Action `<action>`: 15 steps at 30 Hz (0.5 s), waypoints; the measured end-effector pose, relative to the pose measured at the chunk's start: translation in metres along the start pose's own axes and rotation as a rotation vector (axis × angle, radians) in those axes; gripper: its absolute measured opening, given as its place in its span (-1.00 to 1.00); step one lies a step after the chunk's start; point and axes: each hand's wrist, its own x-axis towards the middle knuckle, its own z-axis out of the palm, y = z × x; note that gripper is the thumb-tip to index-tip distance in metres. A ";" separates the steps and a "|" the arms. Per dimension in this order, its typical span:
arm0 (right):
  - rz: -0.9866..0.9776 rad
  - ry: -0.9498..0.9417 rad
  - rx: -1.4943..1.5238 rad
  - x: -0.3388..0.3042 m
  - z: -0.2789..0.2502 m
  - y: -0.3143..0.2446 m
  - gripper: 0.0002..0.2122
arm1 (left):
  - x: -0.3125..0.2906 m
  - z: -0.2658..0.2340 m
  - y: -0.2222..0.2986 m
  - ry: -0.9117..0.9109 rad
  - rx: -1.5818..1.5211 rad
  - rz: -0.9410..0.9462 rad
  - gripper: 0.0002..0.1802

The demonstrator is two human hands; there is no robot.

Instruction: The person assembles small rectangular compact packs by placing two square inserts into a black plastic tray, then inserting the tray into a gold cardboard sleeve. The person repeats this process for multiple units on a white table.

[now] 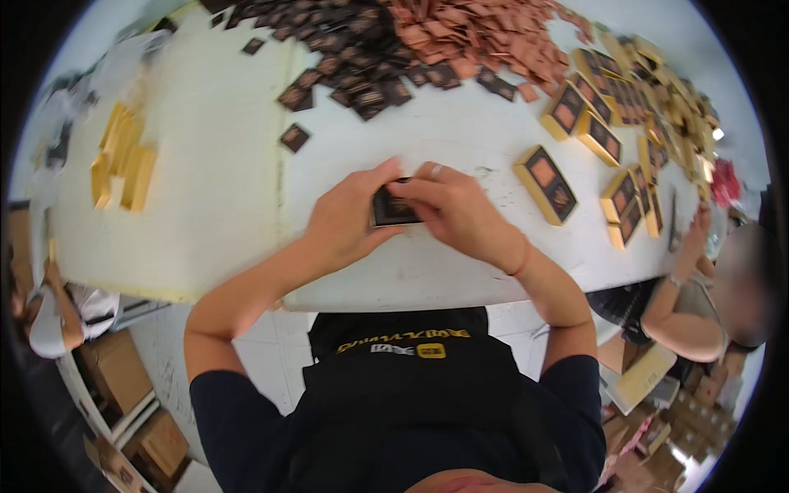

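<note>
In front of me over the near middle of the table, my left hand (349,212) is closed around the left side of a small dark box (396,215), thumb along its near edge. My right hand (460,207), with a ring on one finger, reaches over the box with bent fingers pressed together at its top right. Those fingers hide part of the box and whatever they may pinch. Just beyond lies a single dark square packet (295,138). To the right rests a gold-edged box (546,185) holding a reddish-brown and a dark square packet.
Heaps of dark packets (353,62) and reddish-brown packets (485,37) cover the table's far middle. Several filled gold boxes (596,123) and a pile of gold boxes (678,107) lie right. Gold box pieces (123,156) stand left. Other people sit at both sides.
</note>
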 end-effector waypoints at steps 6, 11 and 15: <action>0.057 0.009 0.058 -0.003 0.003 0.010 -0.91 | -0.008 0.001 -0.003 0.051 0.196 0.236 -0.56; 0.197 0.134 -0.191 0.030 -0.061 0.069 -0.84 | -0.002 -0.013 0.013 0.005 0.366 0.344 -0.64; -0.004 0.199 -0.708 0.063 -0.067 0.134 -0.77 | -0.007 -0.014 0.014 -0.007 0.386 0.330 -0.60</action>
